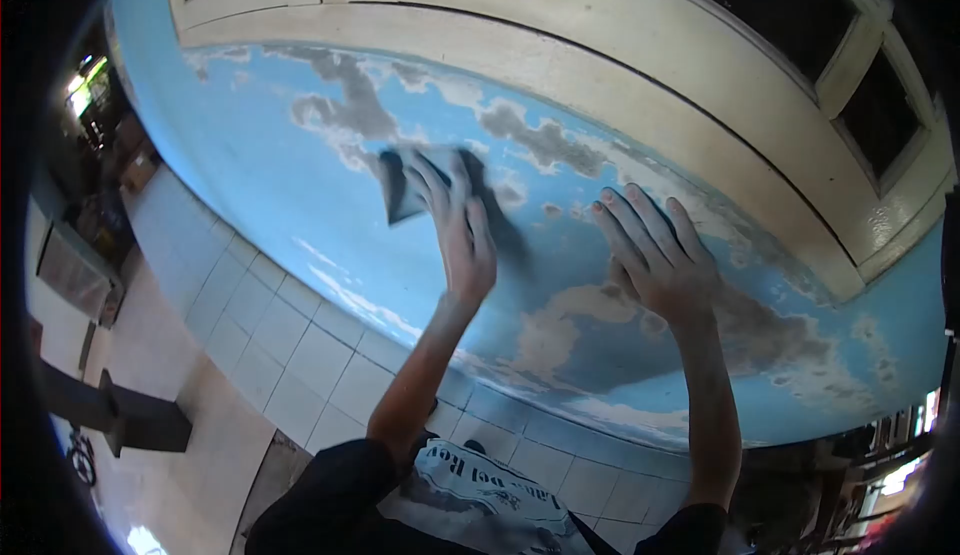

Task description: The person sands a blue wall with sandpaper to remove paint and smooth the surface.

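My left hand [462, 240] presses a dark grey sheet of sandpaper [398, 195] against a light-blue painted wall [270, 175]. Its fingers lie over the sheet, and one corner sticks out to the left of them. My right hand [660, 260] rests flat on the wall further right, fingers spread, holding nothing. Whitish dust coats the fingers of both hands. Around them the blue paint is worn away in irregular patches, showing white and grey beneath. The underside of the sheet is hidden.
Above the wall runs a cream wooden frame [500, 30] with dark window panes. Pale tiles [300, 355] cover the floor along the wall's foot. A dark bench-like object [145, 417] stands at the lower left. Boxes and bright lights show at the far left.
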### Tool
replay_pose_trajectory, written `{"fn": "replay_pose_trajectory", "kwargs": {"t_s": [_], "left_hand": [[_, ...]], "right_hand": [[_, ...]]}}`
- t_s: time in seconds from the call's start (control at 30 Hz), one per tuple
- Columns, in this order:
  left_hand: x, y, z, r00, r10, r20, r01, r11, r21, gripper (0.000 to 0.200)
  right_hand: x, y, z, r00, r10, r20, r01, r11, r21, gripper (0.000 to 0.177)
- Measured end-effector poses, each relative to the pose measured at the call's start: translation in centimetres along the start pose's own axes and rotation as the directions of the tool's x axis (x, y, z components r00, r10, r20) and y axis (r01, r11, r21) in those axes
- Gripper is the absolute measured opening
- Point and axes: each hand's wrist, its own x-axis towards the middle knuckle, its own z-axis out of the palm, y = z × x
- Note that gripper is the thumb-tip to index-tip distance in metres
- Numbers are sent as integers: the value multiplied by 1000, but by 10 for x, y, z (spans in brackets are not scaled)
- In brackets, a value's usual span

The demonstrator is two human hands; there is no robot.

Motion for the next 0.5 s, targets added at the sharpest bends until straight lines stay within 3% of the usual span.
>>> {"fn": "replay_pose_trajectory", "kwargs": {"t_s": [0.07, 0.1, 0.17, 0.27, 0.3, 0.37, 0.43, 0.5], "left_hand": [[9, -1, 0, 995, -104, -1, 104, 994, 28, 46], [-9, 5, 8, 999, 12, 38, -17, 991, 135, 46], [-67, 19, 23, 971, -2, 238, -27, 992, 120, 47], [-42, 12, 11, 979, -103, 175, 72, 982, 175, 49], [-10, 4, 4, 1000, -19, 11, 17, 993, 116, 50], [50, -1, -19, 989, -69, -130, 80, 993, 82, 49], [69, -4, -21, 980, -93, -177, 108, 991, 74, 48], [34, 1, -8, 992, 74, -99, -61, 990, 125, 47]], "right_hand": [[1, 0, 0, 1000, 15, -21, -15, 1000, 10, 39], [1, -1, 0, 999, 29, -19, -28, 999, 36, 38], [-2, 0, 1, 999, 38, -31, -35, 997, 68, 37], [-6, 8, 0, 996, -7, -87, 16, 994, 110, 34], [-7, 10, -3, 995, 4, -98, 10, 989, 150, 33], [-7, 14, -8, 993, 13, -113, 9, 982, 188, 32], [-6, 20, -13, 995, -49, -83, 67, 972, 227, 32], [-9, 29, -17, 992, -92, -81, 106, 975, 194, 33]]}}
